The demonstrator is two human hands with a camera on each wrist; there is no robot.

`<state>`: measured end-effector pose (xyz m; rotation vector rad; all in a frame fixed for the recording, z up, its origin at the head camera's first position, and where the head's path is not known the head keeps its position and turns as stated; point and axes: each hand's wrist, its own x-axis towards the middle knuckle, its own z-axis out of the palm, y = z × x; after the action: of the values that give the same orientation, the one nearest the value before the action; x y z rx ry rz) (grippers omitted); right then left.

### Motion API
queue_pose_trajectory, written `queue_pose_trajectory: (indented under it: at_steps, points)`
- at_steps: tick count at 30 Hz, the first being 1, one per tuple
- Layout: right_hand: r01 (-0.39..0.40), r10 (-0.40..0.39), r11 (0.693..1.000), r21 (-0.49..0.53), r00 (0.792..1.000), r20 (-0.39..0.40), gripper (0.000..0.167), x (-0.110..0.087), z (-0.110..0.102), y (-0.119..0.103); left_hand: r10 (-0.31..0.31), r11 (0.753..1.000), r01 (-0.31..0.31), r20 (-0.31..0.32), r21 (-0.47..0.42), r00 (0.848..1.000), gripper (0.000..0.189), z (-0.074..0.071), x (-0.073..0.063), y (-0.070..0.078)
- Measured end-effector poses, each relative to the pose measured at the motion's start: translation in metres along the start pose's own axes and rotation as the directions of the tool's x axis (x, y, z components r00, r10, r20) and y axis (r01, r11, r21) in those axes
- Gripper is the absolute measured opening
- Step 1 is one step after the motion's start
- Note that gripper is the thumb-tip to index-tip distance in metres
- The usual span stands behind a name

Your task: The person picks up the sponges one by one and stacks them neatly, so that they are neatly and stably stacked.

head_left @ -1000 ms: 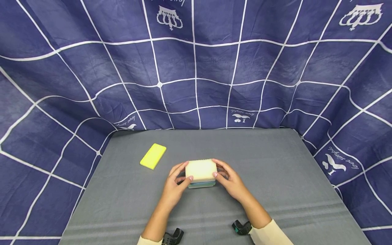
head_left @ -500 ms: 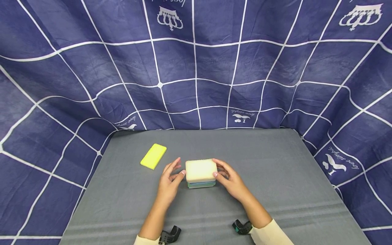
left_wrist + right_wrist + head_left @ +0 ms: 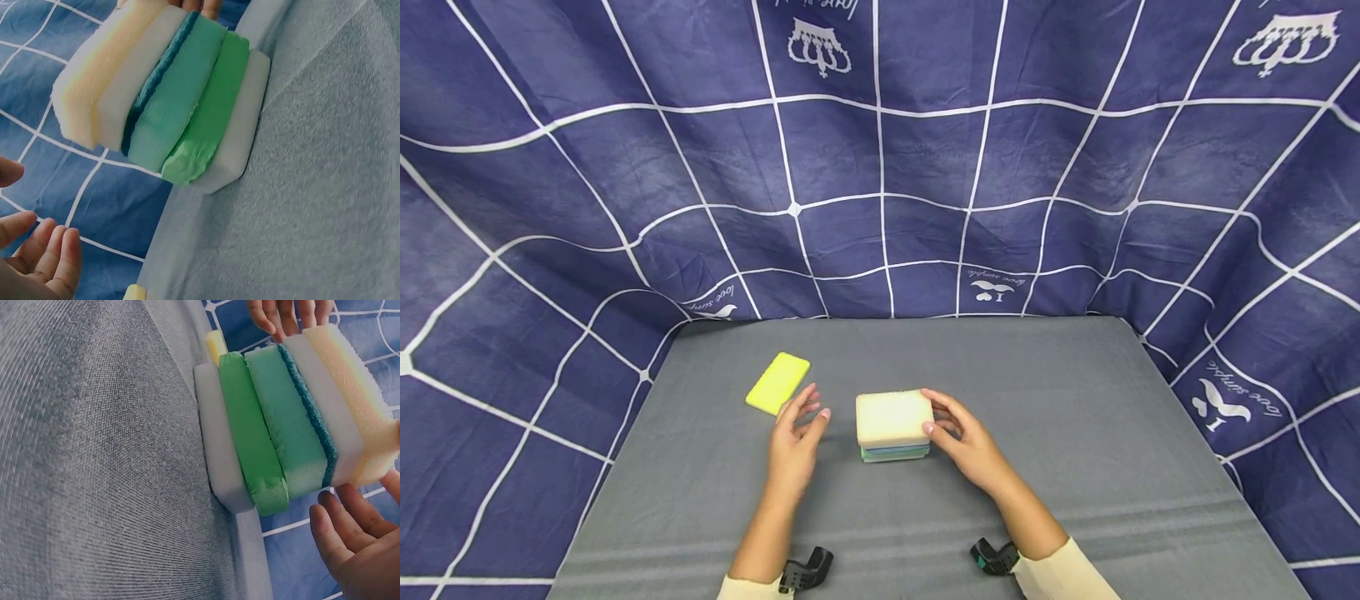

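Note:
A stack of several sponges stands on the grey table, with a cream sponge on top. Below it the left wrist view shows a white sponge, a teal sponge with a dark scouring layer, a green sponge and another white sponge at the bottom. My right hand holds the cream sponge's right end, thumb at the near corner and index finger at the far one. Left of the stack, my left hand is in the air with loosely bent fingers, holding nothing, near a flat yellow sponge.
The grey cloth-covered table reaches back to a blue curtain with white grid lines, which also hangs along both sides. Black wrist cameras are strapped to both forearms.
My left hand has let go of the cream sponge and moved left, away from the stack and toward the yellow sponge. The right hand and the stack have stayed in place.

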<state>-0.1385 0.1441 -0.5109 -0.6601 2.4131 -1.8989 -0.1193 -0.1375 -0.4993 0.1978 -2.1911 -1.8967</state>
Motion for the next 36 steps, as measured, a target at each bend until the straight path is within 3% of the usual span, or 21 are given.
queue_pose_trajectory:
  at_steps: [20, 25, 30, 36]
  points:
    - [-0.009, 0.009, 1.000, -0.008, 1.000, 0.000, 0.051, -0.001, -0.001, 0.001, -0.057, 0.996, 0.066, -0.151, 0.054, 0.987, 0.055, -0.023, 0.020, -0.020]
    - [0.005, -0.005, 1.000, -0.006, 1.000, -0.003, 0.051, -0.001, -0.001, 0.002, -0.100, 0.993, 0.110, -0.186, 0.043, 0.977, 0.058, -0.028, 0.022, -0.021]
    - [0.011, -0.011, 1.000, -0.002, 1.000, -0.007, 0.051, -0.001, -0.001, 0.003, -0.108, 0.991, 0.124, -0.232, 0.055, 0.967, 0.063, -0.032, 0.028, -0.032]
    - [0.012, -0.012, 1.000, 0.003, 1.000, -0.005, 0.051, 0.000, -0.001, 0.004, -0.146, 0.976, 0.180, -0.246, 0.123, 0.958, 0.068, -0.037, 0.031, -0.039]
